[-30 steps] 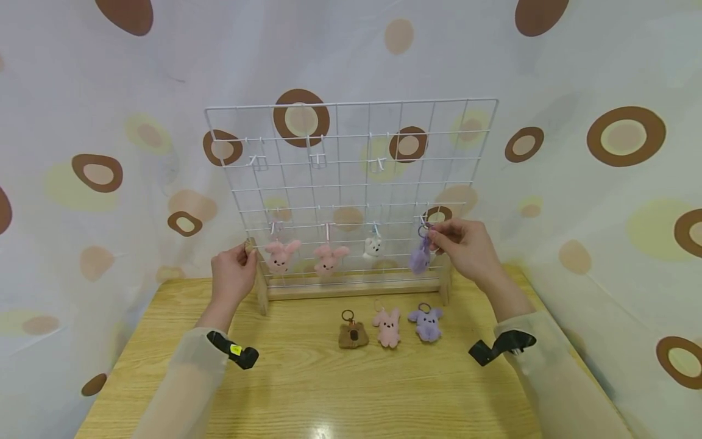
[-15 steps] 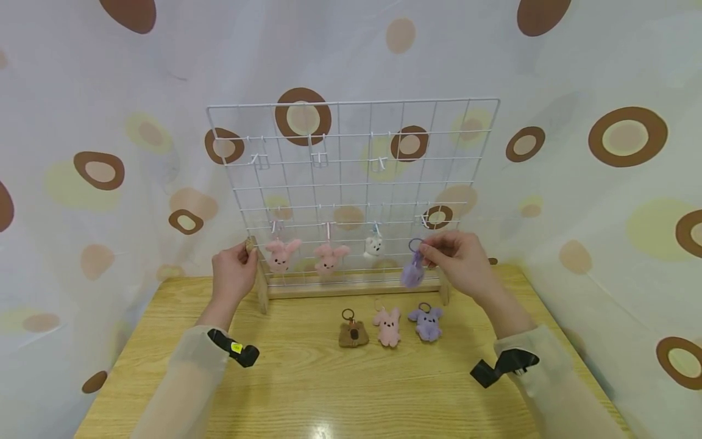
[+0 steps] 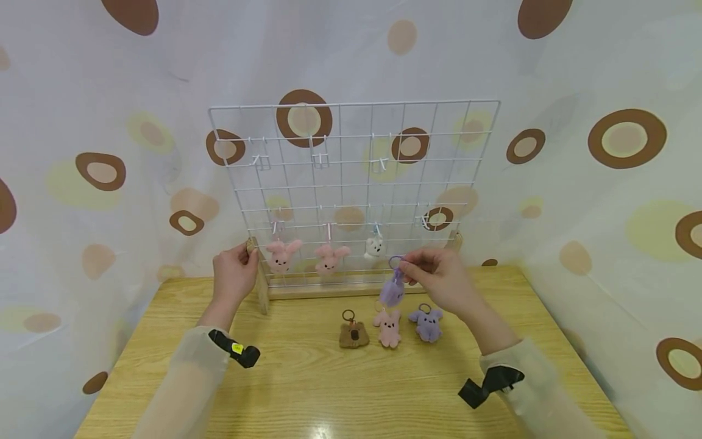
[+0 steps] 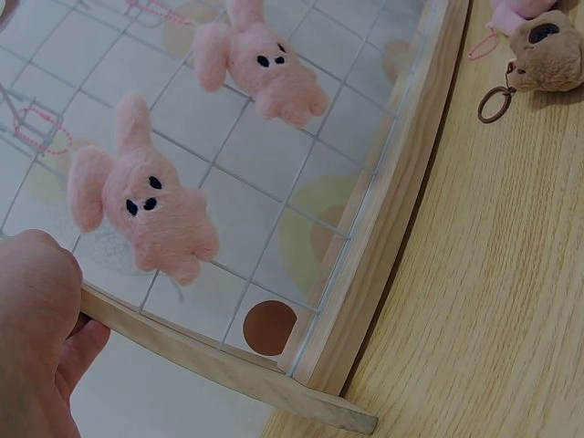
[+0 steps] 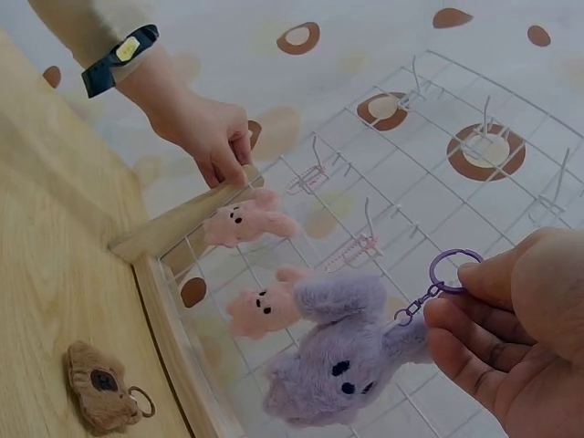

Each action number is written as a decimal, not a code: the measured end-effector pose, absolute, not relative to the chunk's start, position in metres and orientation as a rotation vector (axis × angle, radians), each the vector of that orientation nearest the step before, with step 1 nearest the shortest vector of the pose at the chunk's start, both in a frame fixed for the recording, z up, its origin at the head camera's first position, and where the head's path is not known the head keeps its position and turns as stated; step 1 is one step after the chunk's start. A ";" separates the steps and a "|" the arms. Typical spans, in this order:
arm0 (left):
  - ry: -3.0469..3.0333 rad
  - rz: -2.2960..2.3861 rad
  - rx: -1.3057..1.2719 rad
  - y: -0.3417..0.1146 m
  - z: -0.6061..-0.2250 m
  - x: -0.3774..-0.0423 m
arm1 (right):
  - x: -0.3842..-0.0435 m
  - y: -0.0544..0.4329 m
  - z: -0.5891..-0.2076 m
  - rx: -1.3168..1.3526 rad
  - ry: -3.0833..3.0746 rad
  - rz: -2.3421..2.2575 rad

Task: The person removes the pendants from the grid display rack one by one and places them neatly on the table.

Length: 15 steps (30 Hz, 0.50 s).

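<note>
My right hand (image 3: 439, 277) pinches the ring of a purple plush keychain (image 3: 392, 289), which dangles in front of the rack's lower right part. In the right wrist view its purple ring (image 5: 456, 270) sits between thumb and finger, with the fluffy body hanging from a short chain. With thumb and fingers, my left hand (image 3: 234, 271) grips the left wooden upright (image 4: 228, 365) of the white wire grid rack (image 3: 351, 174). Two pink plush keychains (image 3: 281, 256) and a white plush keychain (image 3: 375, 247) hang on the lower hooks. The lower right hook (image 3: 425, 222) carries nothing.
On the wooden table (image 3: 307, 390), before the rack, lie a brown plush keychain (image 3: 353, 335), a pink plush keychain (image 3: 389, 329) and another purple plush keychain (image 3: 428, 324). Several bare hooks (image 3: 320, 158) are on the rack's upper part. A spotted curtain (image 3: 592, 256) surrounds the table.
The right hand has drawn the purple plush keychain off the lower right hook, moving it down and left. The left hand keeps its hold on the upright.
</note>
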<state>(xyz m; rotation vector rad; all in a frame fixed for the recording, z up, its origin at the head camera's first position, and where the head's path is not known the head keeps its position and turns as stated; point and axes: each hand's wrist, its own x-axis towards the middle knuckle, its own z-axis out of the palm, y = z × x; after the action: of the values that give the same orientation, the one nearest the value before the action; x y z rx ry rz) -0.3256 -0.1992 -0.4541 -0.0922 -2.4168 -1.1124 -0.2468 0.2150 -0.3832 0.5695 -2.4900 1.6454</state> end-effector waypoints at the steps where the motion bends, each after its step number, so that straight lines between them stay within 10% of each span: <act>1: -2.415 -1.112 -0.092 -0.199 -0.454 -0.325 | -0.246 0.213 -0.384 0.575 -2.484 1.657; 15: -2.404 -1.104 -0.096 -0.199 -0.456 -0.327 | -0.240 0.184 -0.397 0.606 -2.452 1.732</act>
<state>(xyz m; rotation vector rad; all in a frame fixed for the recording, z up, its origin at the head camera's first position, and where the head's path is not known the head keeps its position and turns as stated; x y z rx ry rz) -0.3266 -0.1985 -0.4557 -0.0960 -2.4040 -1.1041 -0.2405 0.1844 -0.3970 0.6055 -2.4516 1.7317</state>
